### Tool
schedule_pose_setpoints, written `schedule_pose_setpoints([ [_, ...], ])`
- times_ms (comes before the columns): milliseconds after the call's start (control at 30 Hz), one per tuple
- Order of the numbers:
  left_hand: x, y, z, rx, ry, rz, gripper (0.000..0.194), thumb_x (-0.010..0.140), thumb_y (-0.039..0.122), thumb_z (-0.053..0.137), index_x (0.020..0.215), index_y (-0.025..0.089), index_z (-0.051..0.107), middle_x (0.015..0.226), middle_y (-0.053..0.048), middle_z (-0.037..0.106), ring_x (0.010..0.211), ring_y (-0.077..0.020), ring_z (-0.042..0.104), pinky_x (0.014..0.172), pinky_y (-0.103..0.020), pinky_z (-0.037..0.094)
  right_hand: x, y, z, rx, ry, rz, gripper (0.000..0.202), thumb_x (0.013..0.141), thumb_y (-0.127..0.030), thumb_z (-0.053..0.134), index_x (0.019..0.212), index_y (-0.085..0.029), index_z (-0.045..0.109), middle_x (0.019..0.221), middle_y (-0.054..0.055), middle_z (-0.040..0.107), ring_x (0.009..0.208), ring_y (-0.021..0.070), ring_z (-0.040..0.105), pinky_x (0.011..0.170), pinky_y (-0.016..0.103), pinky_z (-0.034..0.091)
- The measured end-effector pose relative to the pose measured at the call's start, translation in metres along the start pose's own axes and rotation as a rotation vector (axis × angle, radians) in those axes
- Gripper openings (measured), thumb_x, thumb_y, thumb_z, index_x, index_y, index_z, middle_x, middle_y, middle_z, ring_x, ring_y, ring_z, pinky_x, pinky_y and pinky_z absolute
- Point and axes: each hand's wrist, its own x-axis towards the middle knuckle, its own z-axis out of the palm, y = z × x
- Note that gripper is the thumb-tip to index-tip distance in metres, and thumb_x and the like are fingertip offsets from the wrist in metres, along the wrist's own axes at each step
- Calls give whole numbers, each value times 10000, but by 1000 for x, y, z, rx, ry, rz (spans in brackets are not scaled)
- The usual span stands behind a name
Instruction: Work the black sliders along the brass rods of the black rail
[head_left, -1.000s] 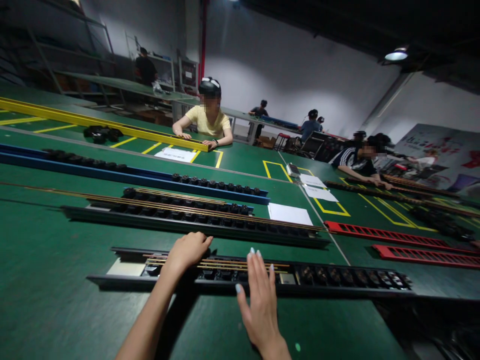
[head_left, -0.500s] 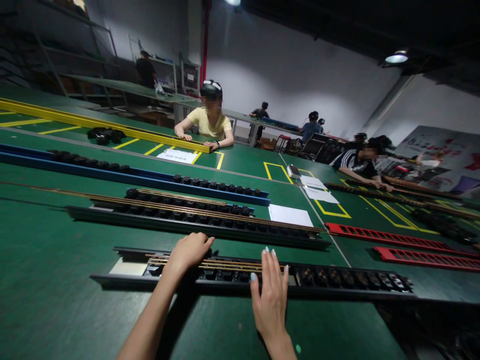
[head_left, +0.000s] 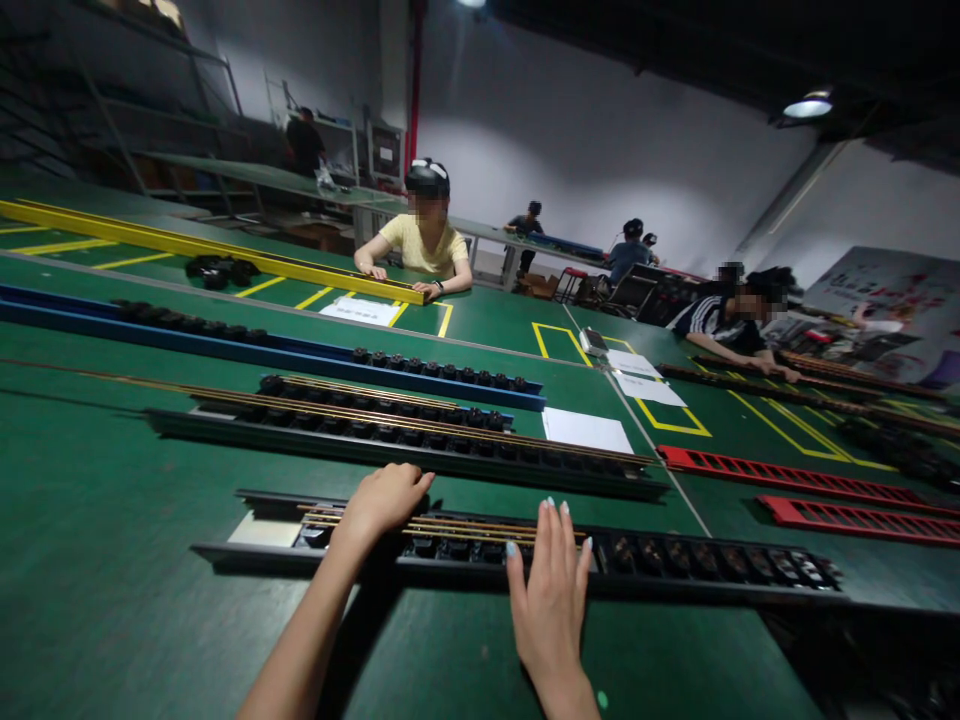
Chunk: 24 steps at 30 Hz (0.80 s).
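Two bare hands are at one long, black, U-shaped channel (head_left: pixel 457 576) on the green tabletop (head_left: pixel 150 600): the left hand (head_left: pixel 384 500) bends over its far edge, fingertips hidden, so any pinch cannot be told, while the right hand (head_left: pixel 551 590) reaches across its middle, thumb and little finger spread. Thin gold-coloured rods (head_left: pixel 465 527) lie inside the channel, between the pale flat plate (head_left: pixel 262 530) at its left end and glossy black blocks (head_left: pixel 694 558) at its right.

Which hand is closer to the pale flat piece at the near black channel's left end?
Left. The left hand is right of the pale flat piece, at the black channel's far edge; the right hand is farther right, over the near edge.
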Motion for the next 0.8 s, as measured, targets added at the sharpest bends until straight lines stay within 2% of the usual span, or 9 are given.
schedule_pose_setpoints([
  [267,1,1,-1,-8,-19,0,512,903,494,274,841,202,690,944,-136,727,975,-281,663,784,-342,466,-2,-1,-2,31,2,-3,652,974,-435,269,1514,-163,26,1491,140,360,1411,281,253,1110,573,175],
  [467,1,1,-1,-15,-10,-16,513,909,491,271,846,197,686,944,-135,726,966,-268,666,775,-323,463,-7,-5,-1,60,-26,-84,622,975,-397,303,1514,-181,80,1466,117,409,1386,264,317,1113,541,207],
  [800,2,-1,0,-18,-1,-14,504,912,469,269,886,188,687,963,-148,722,980,-290,661,805,-360,462,-8,-8,4,62,-34,-125,626,966,-376,340,1510,-166,113,1468,115,407,1385,263,320,1103,513,243],
])
